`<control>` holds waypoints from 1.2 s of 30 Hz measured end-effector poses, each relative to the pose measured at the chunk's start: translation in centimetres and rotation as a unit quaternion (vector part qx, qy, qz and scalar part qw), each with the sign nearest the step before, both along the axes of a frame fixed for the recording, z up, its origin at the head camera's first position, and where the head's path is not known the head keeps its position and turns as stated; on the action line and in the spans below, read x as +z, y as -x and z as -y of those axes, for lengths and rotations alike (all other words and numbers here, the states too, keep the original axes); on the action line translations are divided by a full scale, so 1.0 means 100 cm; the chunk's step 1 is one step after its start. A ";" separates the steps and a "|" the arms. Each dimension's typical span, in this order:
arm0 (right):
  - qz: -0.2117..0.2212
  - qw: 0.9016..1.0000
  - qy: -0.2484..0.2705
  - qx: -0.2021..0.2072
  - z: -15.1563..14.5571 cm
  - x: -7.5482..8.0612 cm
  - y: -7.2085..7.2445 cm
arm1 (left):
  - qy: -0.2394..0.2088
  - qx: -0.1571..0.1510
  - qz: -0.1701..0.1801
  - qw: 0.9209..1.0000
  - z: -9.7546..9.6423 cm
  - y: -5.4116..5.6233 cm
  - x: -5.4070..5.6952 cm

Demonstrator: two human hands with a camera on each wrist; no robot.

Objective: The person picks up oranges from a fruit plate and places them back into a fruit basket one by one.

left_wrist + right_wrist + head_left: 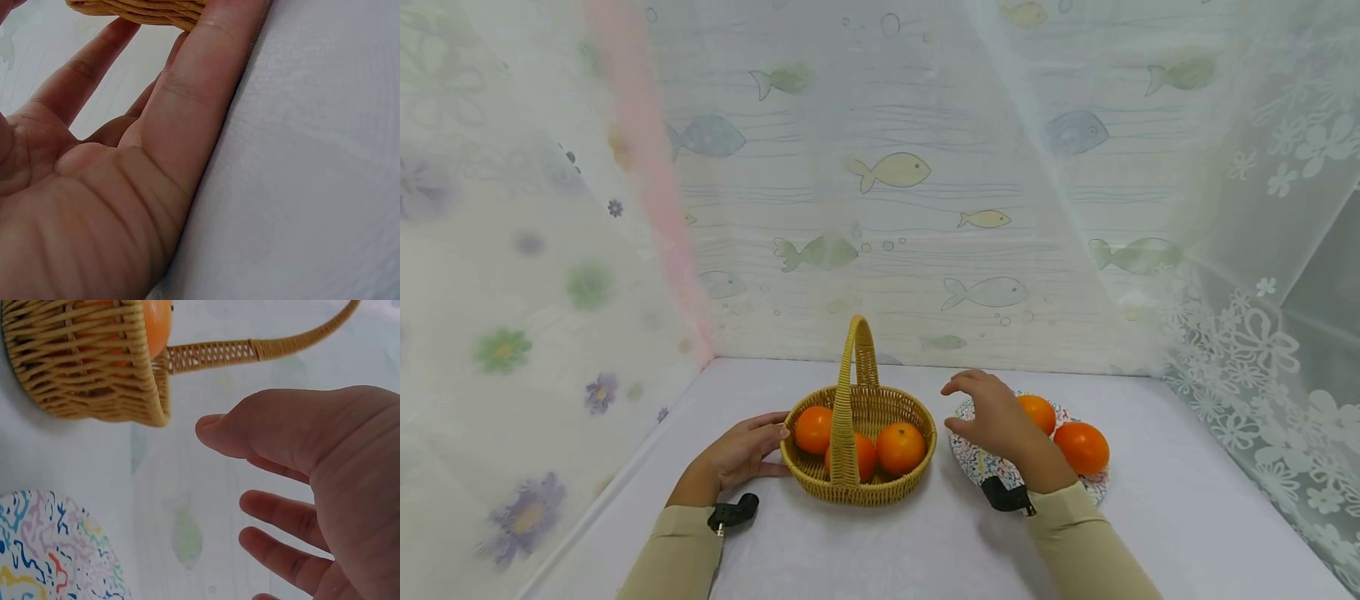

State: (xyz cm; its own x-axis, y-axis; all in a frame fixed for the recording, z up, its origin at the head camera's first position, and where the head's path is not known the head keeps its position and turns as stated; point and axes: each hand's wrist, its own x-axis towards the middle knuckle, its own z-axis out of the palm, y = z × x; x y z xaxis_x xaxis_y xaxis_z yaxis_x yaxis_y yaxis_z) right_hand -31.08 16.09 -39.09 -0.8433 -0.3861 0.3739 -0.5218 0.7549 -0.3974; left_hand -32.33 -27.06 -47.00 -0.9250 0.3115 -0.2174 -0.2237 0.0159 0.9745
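Note:
A yellow wicker basket with a tall arched handle stands on the table, holding three oranges. My left hand touches the basket's left side with extended fingers; in the left wrist view its fingertips meet the wicker. To the right lies a round plate with a multicoloured pattern, bearing two oranges. Over the plate's left part hovers my right hand, thumb and fingers spread apart and nothing between them. In the right wrist view it points toward the basket, without touching it.
A white cloth covers the table. Behind it hangs a sheer curtain with printed fish. Flowered curtains close off the left side, and lace hangs at the right edge.

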 end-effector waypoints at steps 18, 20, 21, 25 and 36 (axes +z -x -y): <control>-0.009 0.999 0.006 -0.034 -0.031 -0.003 0.013 | -0.005 0.001 -0.001 1.000 0.002 -0.001 0.000; -0.003 0.999 0.006 -0.040 -0.033 -0.003 0.013 | -0.006 0.005 0.002 1.000 0.001 -0.001 0.000; 0.001 0.999 0.006 -0.041 -0.034 -0.003 0.013 | -0.008 0.008 0.004 1.000 0.001 -0.001 0.000; 0.012 0.999 0.009 -0.050 -0.038 -0.003 0.013 | -0.010 0.011 0.009 1.000 0.000 0.000 -0.001; 0.026 0.997 0.006 -0.075 -0.051 -0.006 0.016 | -0.004 0.003 -0.002 1.000 -0.001 0.000 0.000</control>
